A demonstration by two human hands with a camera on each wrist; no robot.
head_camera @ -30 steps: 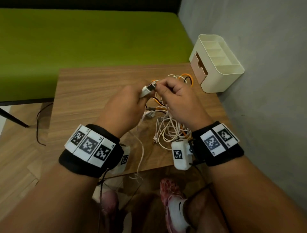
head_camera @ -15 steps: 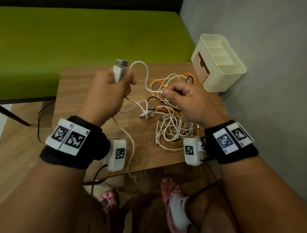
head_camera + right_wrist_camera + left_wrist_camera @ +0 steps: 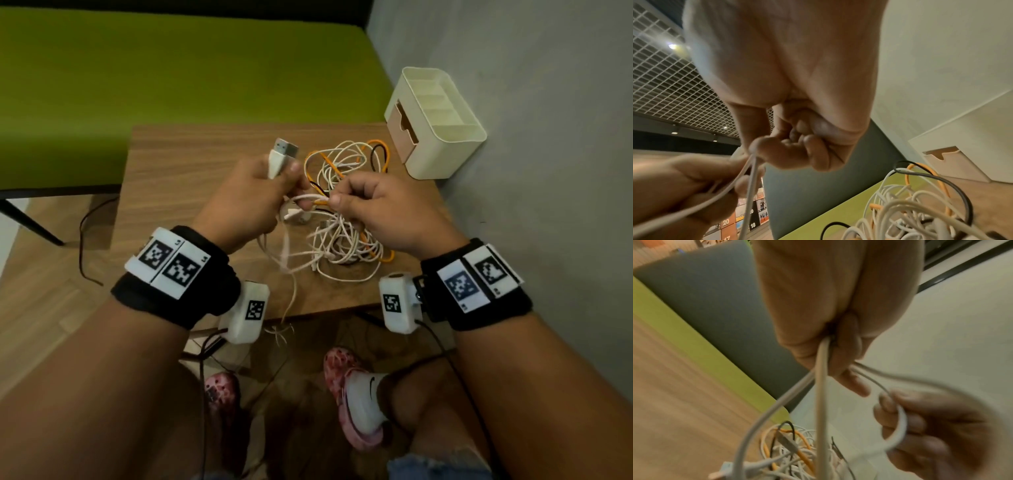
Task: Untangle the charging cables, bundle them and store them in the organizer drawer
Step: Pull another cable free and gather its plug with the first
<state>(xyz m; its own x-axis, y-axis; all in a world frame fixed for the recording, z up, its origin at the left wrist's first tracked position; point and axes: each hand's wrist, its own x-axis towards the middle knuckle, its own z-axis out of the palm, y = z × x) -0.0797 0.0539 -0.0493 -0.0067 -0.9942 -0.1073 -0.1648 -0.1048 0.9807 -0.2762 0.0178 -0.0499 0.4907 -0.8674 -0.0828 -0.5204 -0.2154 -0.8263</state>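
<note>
A tangle of white, orange and black cables (image 3: 346, 219) (image 3: 916, 209) lies on the small wooden table (image 3: 191, 178). My left hand (image 3: 260, 192) (image 3: 838, 321) grips a white cable just below its USB plug (image 3: 284, 150), which sticks up above my fist. The cable runs down from the fist (image 3: 821, 386) towards the pile. My right hand (image 3: 373, 205) (image 3: 789, 129) pinches a loop of the same white cable (image 3: 751, 165) close beside the left hand. A cream organizer (image 3: 442, 137) with a tan drawer (image 3: 404, 125) stands at the table's back right corner.
A grey wall (image 3: 531, 137) runs along the table's right side. A green surface (image 3: 171, 68) lies behind the table. One white cable end (image 3: 284, 329) hangs over the front edge above my feet. A dark cord (image 3: 82, 246) trails on the floor at left.
My left hand rose with the USB plug out of the pile and has now come down and right again, close to my right hand. My right hand now pinches the white loop.
</note>
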